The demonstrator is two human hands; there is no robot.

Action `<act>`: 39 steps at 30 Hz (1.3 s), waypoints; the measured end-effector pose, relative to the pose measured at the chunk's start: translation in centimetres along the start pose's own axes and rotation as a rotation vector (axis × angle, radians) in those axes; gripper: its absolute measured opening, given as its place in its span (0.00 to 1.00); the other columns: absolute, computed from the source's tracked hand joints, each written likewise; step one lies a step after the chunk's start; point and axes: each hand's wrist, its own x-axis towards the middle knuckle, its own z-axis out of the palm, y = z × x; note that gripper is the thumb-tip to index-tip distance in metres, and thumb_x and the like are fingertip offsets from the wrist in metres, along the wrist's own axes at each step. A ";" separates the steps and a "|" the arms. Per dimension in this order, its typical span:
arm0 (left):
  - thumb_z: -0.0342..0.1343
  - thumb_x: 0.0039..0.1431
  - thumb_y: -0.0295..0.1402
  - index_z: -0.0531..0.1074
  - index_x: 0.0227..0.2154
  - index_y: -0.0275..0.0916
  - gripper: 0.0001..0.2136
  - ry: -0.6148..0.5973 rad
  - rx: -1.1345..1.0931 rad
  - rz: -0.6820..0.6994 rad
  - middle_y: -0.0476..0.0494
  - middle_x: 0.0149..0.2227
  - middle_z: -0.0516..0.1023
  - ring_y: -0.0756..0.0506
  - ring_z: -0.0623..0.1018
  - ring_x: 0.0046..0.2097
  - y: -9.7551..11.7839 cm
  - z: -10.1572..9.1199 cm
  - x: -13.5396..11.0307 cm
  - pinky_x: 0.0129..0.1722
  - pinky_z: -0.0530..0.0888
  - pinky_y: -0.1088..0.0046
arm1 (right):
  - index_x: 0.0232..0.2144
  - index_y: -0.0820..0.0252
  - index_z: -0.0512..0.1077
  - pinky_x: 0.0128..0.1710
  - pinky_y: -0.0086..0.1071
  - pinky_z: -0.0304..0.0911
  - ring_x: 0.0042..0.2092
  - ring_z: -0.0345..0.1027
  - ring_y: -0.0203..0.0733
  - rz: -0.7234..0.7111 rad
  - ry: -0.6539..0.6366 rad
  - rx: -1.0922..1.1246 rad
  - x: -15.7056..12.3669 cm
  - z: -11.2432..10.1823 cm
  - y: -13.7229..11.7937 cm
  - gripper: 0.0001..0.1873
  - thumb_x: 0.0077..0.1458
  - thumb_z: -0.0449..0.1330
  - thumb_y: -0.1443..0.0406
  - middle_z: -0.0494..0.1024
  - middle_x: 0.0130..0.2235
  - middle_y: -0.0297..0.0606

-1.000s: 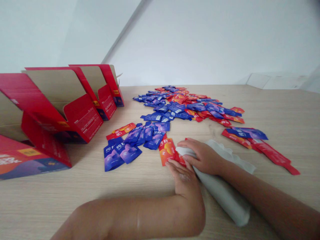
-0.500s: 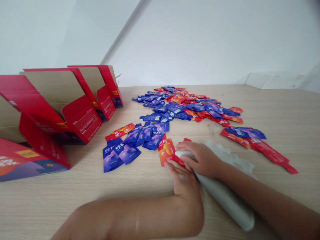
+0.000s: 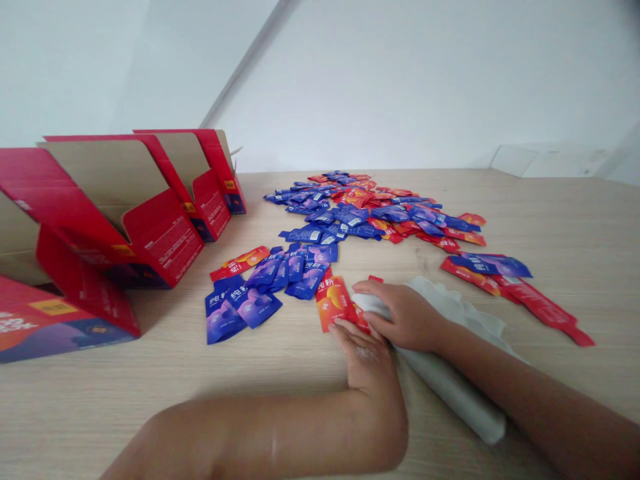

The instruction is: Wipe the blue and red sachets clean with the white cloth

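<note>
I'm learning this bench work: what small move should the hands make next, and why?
Probably draw the white cloth across the orange-red sachet: the right hand grips the cloth's end against that sachet, and the left hand pins its near edge flat on the table.

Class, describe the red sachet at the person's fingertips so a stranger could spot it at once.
On the wooden table, look nearer than the big heap of sachets. Right of the blue cluster, the right hand grips a white roll. The sachet lies at the left hand's fingertips: red-orange, beside blue neighbours.
</note>
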 end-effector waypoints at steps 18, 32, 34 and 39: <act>0.41 0.57 0.23 0.57 0.57 0.31 0.23 -0.024 -0.019 0.006 0.24 0.49 0.72 0.36 0.73 0.49 -0.4 -0.5 0.0 0.49 0.67 0.49 | 0.51 0.57 0.65 0.46 0.36 0.61 0.46 0.68 0.43 -0.077 -0.083 0.041 0.2 -0.9 0.8 0.22 0.51 0.51 0.69 0.73 0.49 0.39; 0.39 0.57 0.21 0.57 0.57 0.30 0.23 0.005 -0.032 -0.070 0.21 0.47 0.72 0.37 0.74 0.47 0.0 -0.2 0.2 0.48 0.68 0.53 | 0.47 0.60 0.65 0.46 0.35 0.60 0.46 0.66 0.41 -0.127 -0.021 0.012 0.3 -0.6 0.7 0.22 0.50 0.46 0.74 0.72 0.45 0.41; 0.40 0.57 0.20 0.59 0.56 0.31 0.23 0.009 -0.042 -0.086 0.21 0.46 0.73 0.37 0.74 0.47 0.0 -0.1 0.2 0.48 0.68 0.53 | 0.45 0.60 0.67 0.44 0.34 0.60 0.43 0.66 0.41 -0.046 0.068 -0.070 0.4 -1.6 0.8 0.21 0.50 0.46 0.74 0.73 0.43 0.41; 0.42 0.55 0.20 0.59 0.56 0.32 0.24 0.014 -0.090 -0.108 0.22 0.47 0.72 0.37 0.74 0.48 0.0 -0.1 0.1 0.49 0.67 0.50 | 0.42 0.58 0.70 0.36 0.33 0.59 0.37 0.68 0.45 0.397 0.205 -0.420 0.2 -7.2 3.4 0.16 0.58 0.46 0.61 0.76 0.37 0.41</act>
